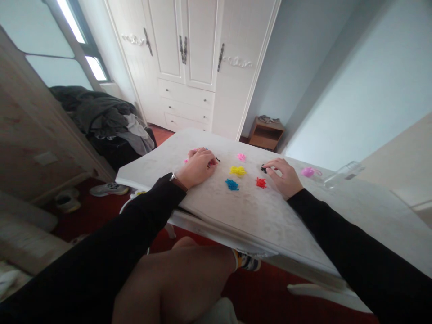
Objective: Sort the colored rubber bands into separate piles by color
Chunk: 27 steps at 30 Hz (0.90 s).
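My left hand (pixel 200 167) rests on the white table (pixel 216 213), fingers curled down over a small heap of mixed pieces. Pink, blue and red bits (pixel 209 164) peek out around its fingers, and a thin black strand (pixel 218 160) lies by the fingertips; what the hand holds is hidden. My right hand (pixel 281 175) has its thumb and fingertips pinched together at a small black clump (pixel 263 168). Between the hands sit little piles of thin, band-like pieces: pink (pixel 240 157), yellow (pixel 238 171), blue (pixel 231 184) and red (pixel 261 182).
Right of my right hand lie a pink object with a loop (pixel 308 172) and a clear plastic container (pixel 344 174). The table's near edge runs above my legs. A white wardrobe (pixel 189 63), a wooden nightstand (pixel 268 134) and piled clothes (pixel 104 114) stand beyond.
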Each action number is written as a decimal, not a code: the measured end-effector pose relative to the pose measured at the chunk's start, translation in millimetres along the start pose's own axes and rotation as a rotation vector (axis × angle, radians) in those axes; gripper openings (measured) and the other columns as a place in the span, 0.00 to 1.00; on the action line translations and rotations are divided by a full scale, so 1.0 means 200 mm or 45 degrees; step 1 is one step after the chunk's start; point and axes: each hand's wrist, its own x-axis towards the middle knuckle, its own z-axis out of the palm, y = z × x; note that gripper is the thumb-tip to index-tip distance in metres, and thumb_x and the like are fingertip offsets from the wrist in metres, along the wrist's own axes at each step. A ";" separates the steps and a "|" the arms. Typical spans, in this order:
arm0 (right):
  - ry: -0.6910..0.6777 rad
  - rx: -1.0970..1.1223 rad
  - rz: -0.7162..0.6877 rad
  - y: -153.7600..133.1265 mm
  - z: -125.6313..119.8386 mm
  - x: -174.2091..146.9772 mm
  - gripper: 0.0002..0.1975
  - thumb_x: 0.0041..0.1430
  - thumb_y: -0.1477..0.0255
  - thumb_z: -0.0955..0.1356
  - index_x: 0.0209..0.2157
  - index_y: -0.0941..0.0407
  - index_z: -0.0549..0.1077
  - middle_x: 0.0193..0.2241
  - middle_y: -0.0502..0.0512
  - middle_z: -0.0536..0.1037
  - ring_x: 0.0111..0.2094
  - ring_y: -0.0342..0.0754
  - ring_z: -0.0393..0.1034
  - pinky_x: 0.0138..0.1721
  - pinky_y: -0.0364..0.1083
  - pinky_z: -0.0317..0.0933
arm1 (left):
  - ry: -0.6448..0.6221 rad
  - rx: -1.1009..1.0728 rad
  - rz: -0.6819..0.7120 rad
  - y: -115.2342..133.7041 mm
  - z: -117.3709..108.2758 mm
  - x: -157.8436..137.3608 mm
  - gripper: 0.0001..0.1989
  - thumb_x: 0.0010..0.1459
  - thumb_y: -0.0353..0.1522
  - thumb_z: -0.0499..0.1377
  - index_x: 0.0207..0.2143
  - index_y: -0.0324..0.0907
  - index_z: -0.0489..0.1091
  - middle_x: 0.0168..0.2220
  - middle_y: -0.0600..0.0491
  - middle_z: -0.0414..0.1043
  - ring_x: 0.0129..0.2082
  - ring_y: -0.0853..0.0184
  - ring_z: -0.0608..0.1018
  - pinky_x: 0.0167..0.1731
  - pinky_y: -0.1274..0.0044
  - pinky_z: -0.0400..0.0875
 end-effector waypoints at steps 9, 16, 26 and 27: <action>-0.029 0.019 0.009 -0.02 0.00 0.00 0.08 0.64 0.71 0.67 0.35 0.50 0.80 0.38 0.56 0.83 0.44 0.57 0.76 0.49 0.59 0.69 | 0.090 -0.169 -0.063 -0.01 -0.02 0.01 0.05 0.64 0.31 0.59 0.36 0.43 0.75 0.38 0.48 0.82 0.45 0.56 0.80 0.52 0.63 0.66; -0.055 0.029 0.024 -0.02 0.00 0.00 0.09 0.64 0.70 0.67 0.34 0.51 0.80 0.37 0.57 0.84 0.43 0.57 0.76 0.50 0.60 0.68 | 0.065 -0.142 -0.069 -0.02 0.00 -0.01 0.05 0.54 0.26 0.62 0.34 0.44 0.75 0.33 0.52 0.82 0.40 0.57 0.81 0.52 0.63 0.65; -0.065 0.048 0.013 -0.02 0.00 0.00 0.08 0.64 0.72 0.68 0.33 0.51 0.80 0.37 0.56 0.84 0.43 0.57 0.76 0.50 0.59 0.68 | 0.068 -0.073 -0.032 -0.03 0.02 -0.01 0.08 0.56 0.23 0.58 0.35 0.44 0.71 0.34 0.50 0.81 0.45 0.54 0.80 0.51 0.60 0.64; -0.065 0.049 0.014 -0.02 0.00 0.00 0.08 0.64 0.72 0.68 0.33 0.51 0.80 0.37 0.56 0.84 0.43 0.57 0.76 0.50 0.59 0.68 | 0.078 -0.077 -0.036 -0.03 0.02 -0.01 0.09 0.55 0.22 0.58 0.36 0.44 0.71 0.35 0.50 0.81 0.45 0.54 0.80 0.51 0.60 0.64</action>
